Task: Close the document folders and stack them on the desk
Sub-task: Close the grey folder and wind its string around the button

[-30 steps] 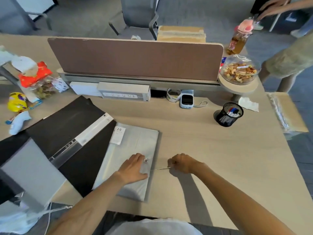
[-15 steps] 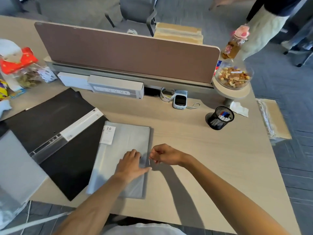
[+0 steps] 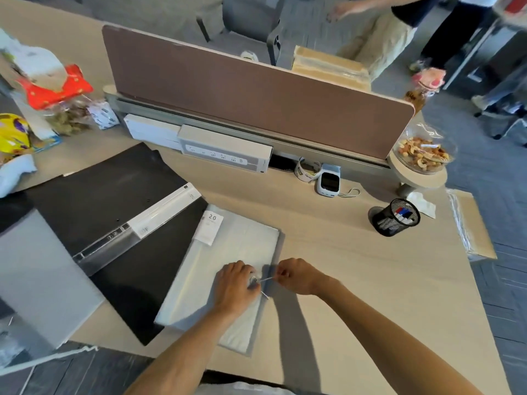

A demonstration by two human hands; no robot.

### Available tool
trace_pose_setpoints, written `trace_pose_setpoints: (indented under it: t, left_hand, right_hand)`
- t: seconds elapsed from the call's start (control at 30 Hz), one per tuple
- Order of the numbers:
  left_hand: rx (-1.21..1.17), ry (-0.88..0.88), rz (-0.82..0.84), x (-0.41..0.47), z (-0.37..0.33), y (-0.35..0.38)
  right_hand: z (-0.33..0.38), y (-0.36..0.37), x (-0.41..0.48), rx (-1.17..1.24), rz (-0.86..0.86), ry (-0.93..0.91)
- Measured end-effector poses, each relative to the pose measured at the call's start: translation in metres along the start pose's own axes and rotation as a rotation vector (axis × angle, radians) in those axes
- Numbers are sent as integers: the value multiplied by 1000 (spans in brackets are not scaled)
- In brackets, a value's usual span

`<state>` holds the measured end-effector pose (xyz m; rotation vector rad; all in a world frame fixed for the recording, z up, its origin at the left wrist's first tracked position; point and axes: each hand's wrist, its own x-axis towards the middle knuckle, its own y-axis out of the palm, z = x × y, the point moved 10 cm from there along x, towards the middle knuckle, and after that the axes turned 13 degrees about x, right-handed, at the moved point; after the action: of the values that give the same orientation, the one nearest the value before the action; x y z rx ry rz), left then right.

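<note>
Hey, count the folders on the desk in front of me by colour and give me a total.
Black folder: 1, lying open
Translucent white folder: 1, right hand pinching its string
Grey folder: 1, at the left edge, partly out of frame
Total: 3

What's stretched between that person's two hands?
A thin string, seen in the head view: it runs from the round clasp on the grey folder, at the left hand, to the right hand, which pinches it.
</note>
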<state>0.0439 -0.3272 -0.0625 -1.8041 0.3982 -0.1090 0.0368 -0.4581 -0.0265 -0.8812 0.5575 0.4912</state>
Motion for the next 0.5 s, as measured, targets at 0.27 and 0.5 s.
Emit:
trace_pose_setpoints:
  t: [0.27,0.5]
  left_hand:
    - [-17,165,-33,11,16,1]
    - [-63,159,38,10,28,13]
  right_hand:
    - [13,16,33,-75,-114,32]
    - [20,32,57,-62,-85,7]
